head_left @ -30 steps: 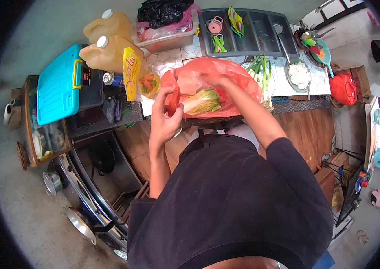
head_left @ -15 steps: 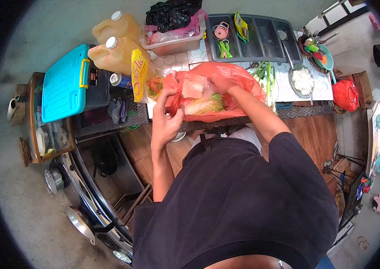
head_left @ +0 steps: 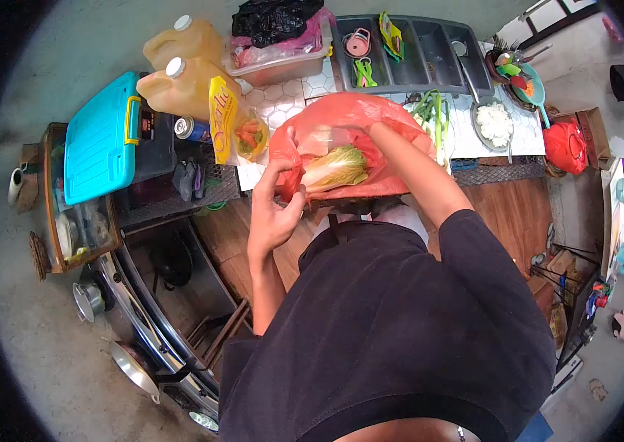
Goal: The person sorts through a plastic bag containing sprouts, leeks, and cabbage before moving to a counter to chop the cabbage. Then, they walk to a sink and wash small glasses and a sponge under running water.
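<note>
A red plastic bag (head_left: 371, 107) lies wide open in front of me on the counter. Inside it a napa cabbage (head_left: 337, 168) rests on its side, pale stem end to the left. Behind the cabbage a pale block-like item (head_left: 324, 136) in clear wrap partly shows. My left hand (head_left: 276, 214) pinches the bag's left edge between thumb and fingers. My right hand (head_left: 377, 134) reaches into the bag from the right, its fingers hidden by red plastic, so whether they grip anything cannot be seen.
Left of the bag stand a yellow-labelled pouch (head_left: 223, 121) and oil jugs (head_left: 179, 88). A grey compartment tray (head_left: 437, 55) sits behind. To the right are spring onions (head_left: 441, 125), a plate of chopped white food (head_left: 494, 125) and a red bundle (head_left: 566, 146).
My right hand has gone deeper under the bag's plastic, hiding its fingers. The pale wrapped item is more covered, while more of the cabbage shows. My left hand keeps the bag's edge.
</note>
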`<state>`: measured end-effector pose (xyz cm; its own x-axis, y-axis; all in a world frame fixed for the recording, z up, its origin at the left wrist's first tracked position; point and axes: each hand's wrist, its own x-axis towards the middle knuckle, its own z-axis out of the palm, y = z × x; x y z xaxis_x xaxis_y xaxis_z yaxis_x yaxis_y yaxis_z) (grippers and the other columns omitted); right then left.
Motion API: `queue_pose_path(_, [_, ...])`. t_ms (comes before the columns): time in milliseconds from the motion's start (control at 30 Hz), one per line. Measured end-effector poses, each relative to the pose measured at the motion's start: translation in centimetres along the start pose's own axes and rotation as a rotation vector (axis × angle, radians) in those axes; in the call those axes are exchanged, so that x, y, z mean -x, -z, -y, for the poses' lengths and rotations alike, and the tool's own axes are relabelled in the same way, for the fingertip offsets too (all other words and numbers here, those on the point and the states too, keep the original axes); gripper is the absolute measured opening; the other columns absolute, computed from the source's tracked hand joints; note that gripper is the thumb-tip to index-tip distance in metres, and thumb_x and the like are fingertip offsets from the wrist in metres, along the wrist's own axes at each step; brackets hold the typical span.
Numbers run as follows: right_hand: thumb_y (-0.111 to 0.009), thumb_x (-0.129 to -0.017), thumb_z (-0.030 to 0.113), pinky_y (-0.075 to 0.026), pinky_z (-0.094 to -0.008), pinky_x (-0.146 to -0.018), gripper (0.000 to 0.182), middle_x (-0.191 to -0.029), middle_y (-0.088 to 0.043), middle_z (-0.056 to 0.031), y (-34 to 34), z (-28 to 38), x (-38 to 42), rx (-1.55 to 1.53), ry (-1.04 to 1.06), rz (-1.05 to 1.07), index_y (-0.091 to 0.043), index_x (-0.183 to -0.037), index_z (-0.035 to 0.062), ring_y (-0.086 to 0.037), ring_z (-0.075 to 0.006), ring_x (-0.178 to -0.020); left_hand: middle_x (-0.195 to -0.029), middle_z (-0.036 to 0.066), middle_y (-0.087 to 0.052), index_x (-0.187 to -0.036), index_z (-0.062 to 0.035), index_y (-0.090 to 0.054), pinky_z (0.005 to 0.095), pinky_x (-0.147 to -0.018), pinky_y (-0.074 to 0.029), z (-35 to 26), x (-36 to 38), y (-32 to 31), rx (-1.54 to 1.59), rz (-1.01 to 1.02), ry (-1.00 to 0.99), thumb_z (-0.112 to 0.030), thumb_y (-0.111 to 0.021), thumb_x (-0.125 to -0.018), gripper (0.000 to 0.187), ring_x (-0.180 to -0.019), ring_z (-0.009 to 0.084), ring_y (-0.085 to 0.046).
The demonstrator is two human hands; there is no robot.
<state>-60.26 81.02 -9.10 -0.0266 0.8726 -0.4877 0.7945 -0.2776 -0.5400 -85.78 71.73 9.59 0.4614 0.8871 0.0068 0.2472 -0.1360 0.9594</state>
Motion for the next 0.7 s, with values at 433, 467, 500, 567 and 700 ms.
queue_pose_path(433, [-0.066, -0.077, 0.023, -0.048, -0.0434, -0.091, 0.062, -0.128, -0.051, -0.0236, -7.1, -3.1, 9.0, 0.21, 0.299, 0.022, -0.042, -0.132, 0.0053, -0.057, -0.0384, -0.11, -0.092, 0.013, -0.059, -0.108, 0.0004, -0.054, 0.0293, -0.071, -0.047, 1.4, 2.3, -0.6, -0.008, 0.014, 0.036, 0.002, -0.057, -0.071, 0.037, -0.078, 0.0189, -0.058])
queue_pose_path(467, [-0.072, -0.072, 0.019, -0.049, -0.0427, -0.091, 0.07, -0.131, -0.048, -0.0254, -7.2, -2.2, 9.7, 0.297, 0.124, 0.115, -0.04, -0.131, 0.0029, -0.055, -0.0388, -0.112, -0.093, 0.013, -0.059, -0.108, 0.0004, -0.054, 0.0294, -0.071, -0.047, 1.6, 2.2, -0.6, -0.026, 0.008, 0.012, 0.002, -0.057, -0.071, 0.037, -0.078, 0.0198, -0.058])
queue_pose_path(500, [-0.073, -0.069, 0.018, -0.047, -0.042, -0.094, 0.065, -0.131, -0.046, -0.0257, -6.7, -1.1, 10.8, 0.303, 0.099, 0.114, -0.044, -0.125, 0.0034, -0.054, -0.0373, -0.114, -0.094, 0.013, -0.059, -0.108, 0.0004, -0.054, 0.0296, -0.071, -0.047, 1.8, 2.2, -0.5, -0.045, 0.003, -0.011, 0.002, -0.057, -0.071, 0.037, -0.079, 0.0208, -0.058])
queue_pose_path(567, [-0.074, -0.068, 0.019, -0.047, -0.0422, -0.093, 0.064, -0.128, -0.048, -0.0256, -8.6, -3.1, 10.3, 0.332, 0.224, 0.039, -0.045, -0.124, 0.0036, -0.055, -0.0372, -0.112, -0.095, 0.014, -0.059, -0.108, 0.0004, -0.054, 0.0297, -0.071, -0.047, 2.2, 2.2, -0.4, -0.053, 0.0, -0.023, 0.002, -0.057, -0.071, 0.037, -0.079, 0.0214, -0.058])
queue_pose_path(700, [-0.075, -0.068, 0.021, -0.047, -0.0441, -0.09, 0.066, -0.12, -0.053, -0.026, -8.8, -4.3, 10.6, 0.332, 0.396, -0.095, -0.043, -0.123, 0.003, -0.057, -0.0393, -0.106, -0.096, 0.014, -0.058, -0.107, 0.0003, -0.054, 0.0296, -0.069, -0.047, 2.8, 2.2, -0.5, -0.087, -0.015, -0.068, 0.002, -0.057, -0.072, 0.035, -0.08, 0.0215, -0.058])
